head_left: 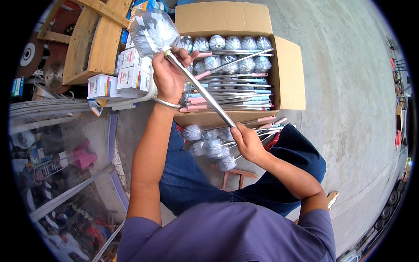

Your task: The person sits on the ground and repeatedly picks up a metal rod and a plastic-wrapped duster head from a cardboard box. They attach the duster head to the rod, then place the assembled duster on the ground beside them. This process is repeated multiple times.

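My left hand grips the upper end of a metal-handled toilet brush, just under its white bristle head, which is wrapped in clear plastic. My right hand holds the lower end of the same shiny handle. The brush slants from upper left to lower right over an open cardboard box. A metal bangle circles my left wrist. The box holds several more brushes with pink and blue grip ends. Across my lap lies a small pile of brushes.
White retail boxes are stacked left of the cardboard box, beside a wooden frame. A glass display case with goods stands at my left. Bare concrete floor stretches to the right. A wooden stool shows between my knees.
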Demonstrator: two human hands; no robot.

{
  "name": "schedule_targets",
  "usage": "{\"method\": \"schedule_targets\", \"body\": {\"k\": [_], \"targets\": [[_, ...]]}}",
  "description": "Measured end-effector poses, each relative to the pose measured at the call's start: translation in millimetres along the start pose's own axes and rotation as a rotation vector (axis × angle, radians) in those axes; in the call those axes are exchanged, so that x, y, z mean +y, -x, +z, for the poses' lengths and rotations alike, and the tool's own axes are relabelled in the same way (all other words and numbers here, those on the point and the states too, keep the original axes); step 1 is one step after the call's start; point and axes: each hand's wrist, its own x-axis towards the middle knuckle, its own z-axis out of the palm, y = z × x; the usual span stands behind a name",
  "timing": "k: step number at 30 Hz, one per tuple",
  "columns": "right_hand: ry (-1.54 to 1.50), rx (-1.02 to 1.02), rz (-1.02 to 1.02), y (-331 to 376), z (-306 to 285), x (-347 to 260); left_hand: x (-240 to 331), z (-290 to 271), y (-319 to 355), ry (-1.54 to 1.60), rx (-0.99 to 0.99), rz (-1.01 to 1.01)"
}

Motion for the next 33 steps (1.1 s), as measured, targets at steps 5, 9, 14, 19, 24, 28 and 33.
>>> {"method": "schedule_targets", "body": {"k": [5, 9, 14, 19, 24, 28, 33], "targets": [[-0.910, -0.595, 0.328, 5.8, -5.6, -2.0, 0.4, 9.0, 1.5, 0.032, -0.113, 0.058], [-1.262, -0.822, 0.536, 7.5, -17.1, -3.5, -8.0, 19.9, 7.3, 0.120, -0.098, -0.039], [-0.078, 0.048, -0.061, -5.0, -6.5, 7.4, -20.4, 23.3, 12.2, -0.102, -0.011, 0.043], [-1.263, -0.775, 0.607, 13.6, -15.3, -12.7, -27.3, 22.0, 13.1, -0.040, -0.113, 0.026], [-0.566, -0.285, 0.173, 1.9, -11.2, -5.0, -32.4, 24.3, 16.0, -0.054, 0.020, 0.056], [-0.488, -0.288, 0.208, 1.4, -13.8, -2.7, -29.7, 24.6, 16.9, -0.085, -0.055, 0.073], [-1.324, -0.896, 0.666, 14.5, -17.8, -16.5, -32.7, 34.6, 25.0, 0.032, -0.117, -0.035]]}}
